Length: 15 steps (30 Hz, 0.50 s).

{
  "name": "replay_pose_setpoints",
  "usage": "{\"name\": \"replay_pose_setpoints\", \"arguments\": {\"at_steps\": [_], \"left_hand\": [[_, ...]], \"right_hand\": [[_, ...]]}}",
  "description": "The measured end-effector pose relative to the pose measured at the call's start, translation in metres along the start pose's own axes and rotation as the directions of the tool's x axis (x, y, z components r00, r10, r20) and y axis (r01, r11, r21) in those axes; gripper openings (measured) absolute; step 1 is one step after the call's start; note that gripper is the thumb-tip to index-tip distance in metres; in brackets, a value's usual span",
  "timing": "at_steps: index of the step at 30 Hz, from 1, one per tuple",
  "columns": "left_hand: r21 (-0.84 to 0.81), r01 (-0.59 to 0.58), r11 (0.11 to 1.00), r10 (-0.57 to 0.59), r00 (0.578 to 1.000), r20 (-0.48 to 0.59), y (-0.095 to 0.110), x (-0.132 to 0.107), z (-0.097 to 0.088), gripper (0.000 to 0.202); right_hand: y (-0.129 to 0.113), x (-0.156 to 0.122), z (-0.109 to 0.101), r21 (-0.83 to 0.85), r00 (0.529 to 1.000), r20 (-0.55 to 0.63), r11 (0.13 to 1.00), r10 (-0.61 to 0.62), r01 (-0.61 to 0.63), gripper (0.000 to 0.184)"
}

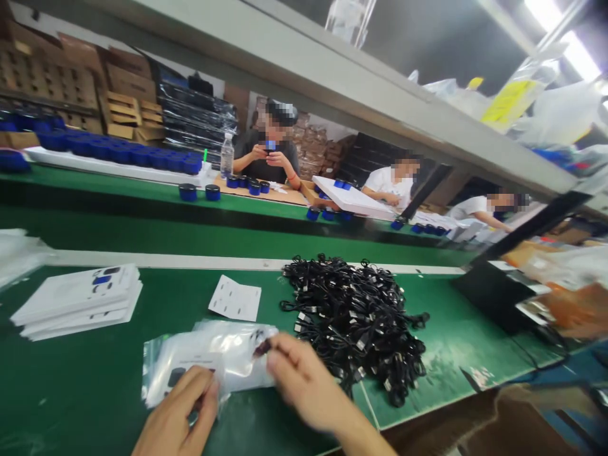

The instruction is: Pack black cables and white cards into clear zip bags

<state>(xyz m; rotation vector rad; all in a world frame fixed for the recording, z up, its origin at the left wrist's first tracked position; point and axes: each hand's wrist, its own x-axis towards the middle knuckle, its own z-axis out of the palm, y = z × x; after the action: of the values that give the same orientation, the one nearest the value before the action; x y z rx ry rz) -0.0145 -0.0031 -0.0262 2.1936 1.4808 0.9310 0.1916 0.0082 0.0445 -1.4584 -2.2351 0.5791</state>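
Clear plastic bags [247, 370] lie in a stack in front of me; a printed leaflet [190, 358] shows through the plastic at the left. My left hand [183, 408] pinches the near edge of the top bag between thumb and fingers. Over the right end of the bags, my right hand [308, 383] has its fingertips closed on a small dark bundle, apparently a black cable [262, 348], blurred by motion. Right beside that hand spreads a big heap of coiled black USB cables [354, 316] with metal plugs.
A stack of printed leaflets [80, 301] lies at the left, a folded paper sheet [235, 299] behind the bags. Across the green bench [95, 405], people work beside rows of blue round items [118, 152]. A shelf beam [285, 57] crosses overhead; a black box [494, 294] stands right.
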Motion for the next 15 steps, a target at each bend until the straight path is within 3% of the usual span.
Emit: {"name": "replay_pose_setpoints", "arguments": {"at_steps": [2, 4, 8, 11, 15], "left_hand": [[-0.001, -0.017, 1.000, 0.017, 1.000, -0.010, 0.000, -0.002, -0.001, 0.016], [-0.031, -0.007, 0.999, 0.006, 1.000, -0.016, 0.000, -0.004, -0.001, 0.016], [0.002, 0.049, 0.999, -0.049, 0.999, -0.017, 0.005, -0.009, -0.003, 0.023], [0.178, -0.041, 0.983, 0.060, 0.993, -0.100, 0.012, -0.012, -0.003, 0.017], [0.293, -0.153, 0.944, 0.206, 0.966, -0.158, 0.017, -0.016, -0.002, 0.014]], "right_hand": [[-0.014, -0.010, 0.014, 0.212, 0.989, 0.134, 0.977, -0.062, 0.033, 0.020], [-0.021, -0.015, 0.026, 0.285, 0.983, 0.175, 0.959, -0.055, 0.002, 0.020], [-0.023, -0.013, 0.039, 0.093, 0.977, 0.210, 0.996, -0.024, 0.005, 0.023], [-0.024, -0.011, 0.042, -0.063, 0.978, 0.206, 0.998, 0.013, 0.000, 0.028], [-0.024, -0.010, 0.042, 0.072, 0.990, 0.130, 0.996, 0.051, -0.060, 0.022]]}}
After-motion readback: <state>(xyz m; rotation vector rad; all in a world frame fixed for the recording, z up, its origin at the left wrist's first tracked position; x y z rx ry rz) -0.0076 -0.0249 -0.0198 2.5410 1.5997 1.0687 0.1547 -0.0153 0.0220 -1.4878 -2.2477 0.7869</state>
